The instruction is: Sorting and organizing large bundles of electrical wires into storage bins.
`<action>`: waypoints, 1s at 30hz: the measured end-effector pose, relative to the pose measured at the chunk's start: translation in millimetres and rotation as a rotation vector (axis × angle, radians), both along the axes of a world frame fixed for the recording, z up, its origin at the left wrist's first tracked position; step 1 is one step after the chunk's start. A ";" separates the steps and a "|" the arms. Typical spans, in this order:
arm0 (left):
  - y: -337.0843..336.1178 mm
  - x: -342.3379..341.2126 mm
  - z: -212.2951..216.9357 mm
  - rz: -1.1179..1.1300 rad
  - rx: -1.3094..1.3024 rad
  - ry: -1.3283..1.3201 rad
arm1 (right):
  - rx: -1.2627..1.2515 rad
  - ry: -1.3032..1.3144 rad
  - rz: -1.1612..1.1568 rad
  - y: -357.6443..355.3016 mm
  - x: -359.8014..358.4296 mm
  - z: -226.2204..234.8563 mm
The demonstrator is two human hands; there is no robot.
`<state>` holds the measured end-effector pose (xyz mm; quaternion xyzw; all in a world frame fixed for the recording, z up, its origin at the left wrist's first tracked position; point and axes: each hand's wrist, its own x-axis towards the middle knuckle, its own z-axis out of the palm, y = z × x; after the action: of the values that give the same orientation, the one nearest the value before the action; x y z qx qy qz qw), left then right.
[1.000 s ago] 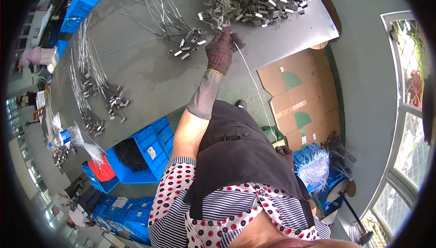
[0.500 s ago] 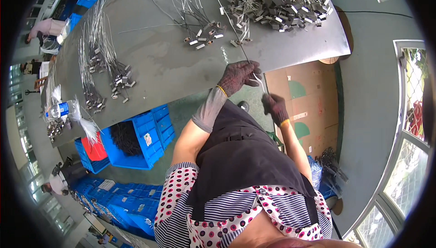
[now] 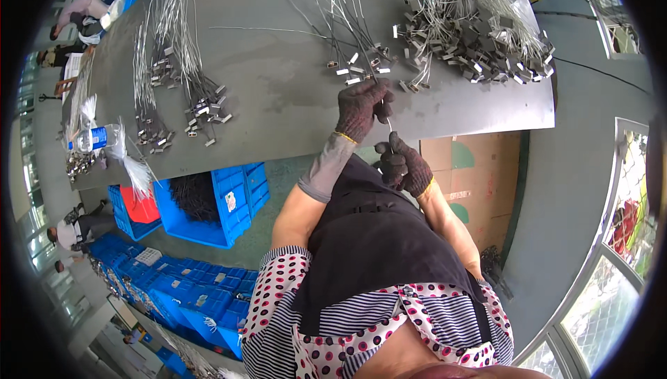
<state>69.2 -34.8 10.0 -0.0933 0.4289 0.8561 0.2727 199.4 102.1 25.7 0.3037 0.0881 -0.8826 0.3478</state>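
Both dark-gloved hands, left hand and right hand, pinch one thin steel wire at the near edge of the grey metal table; bundled wires lie far left, a large tangled heap of clip-ended wires waits far right

the gloves are dark. the table is grey. the bins are blue. the shirt has red and black dots and stripes.

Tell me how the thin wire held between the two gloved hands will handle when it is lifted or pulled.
The wire is very thin and long, so it probably bends and sags easily. It looks light; the left hand and right hand pinch it with fingertips only. Loose wires in the pile lie crossed, so it may snag on others.
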 end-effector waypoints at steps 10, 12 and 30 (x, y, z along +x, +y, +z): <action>-54.2 -89.9 4.2 0.127 -0.310 0.050 | 0.637 0.217 0.163 -24.0 -58.7 -15.6; -54.7 -81.3 16.1 0.042 -0.293 0.146 | 0.686 0.258 0.078 -33.5 -92.3 1.3; -97.3 -113.2 24.1 -0.078 -0.303 0.109 | 0.502 0.067 0.014 -91.6 -211.3 0.0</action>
<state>-44.1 -132.1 34.2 -0.0702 0.5705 0.7743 0.2648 -11.8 10.5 25.7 0.3503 0.3180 -0.8404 0.2643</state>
